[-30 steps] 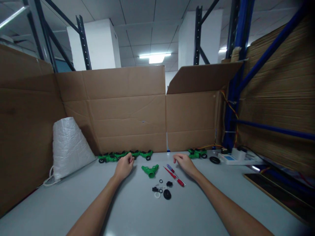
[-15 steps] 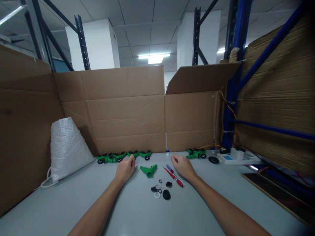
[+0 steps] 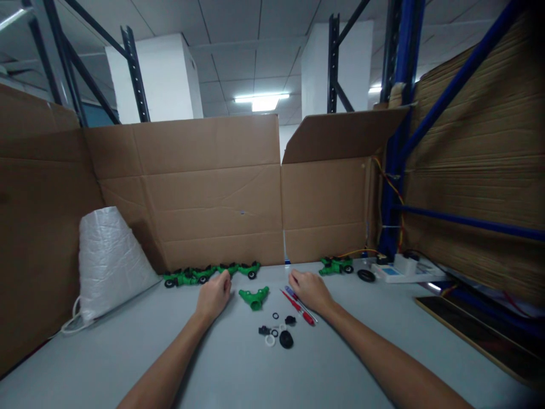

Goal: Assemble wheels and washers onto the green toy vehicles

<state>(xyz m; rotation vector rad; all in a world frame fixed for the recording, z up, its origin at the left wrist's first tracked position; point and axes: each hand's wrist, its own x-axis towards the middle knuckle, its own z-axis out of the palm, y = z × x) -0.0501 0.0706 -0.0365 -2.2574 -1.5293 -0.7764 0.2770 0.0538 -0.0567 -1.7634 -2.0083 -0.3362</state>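
My left hand (image 3: 213, 296) rests on the table as a closed fist, with nothing seen in it, left of a green plastic part with two raised arms (image 3: 254, 298). Closed too, my right hand (image 3: 310, 291) lies beside a slim red pen-like tool (image 3: 298, 308) and a thin tool with a blue-purple end (image 3: 292, 293). Between my forearms are small loose parts: a black round cap (image 3: 286, 339), a white ring (image 3: 269, 341), small black rings (image 3: 275, 316) and black knob-like pieces (image 3: 290, 321).
Green toy-like assemblies with black wheels (image 3: 187, 276) line the back left; another (image 3: 336, 265) stands back right near a black ring (image 3: 366, 275). A white power strip (image 3: 394, 272), a silvery bag (image 3: 113, 267), cardboard walls (image 3: 213, 199) and a blue rack post (image 3: 389, 221) surround the table.
The whole view has shifted slightly, so things appear a little further left. Both fists stay in nearly the same place, and the parts on the table have not moved.
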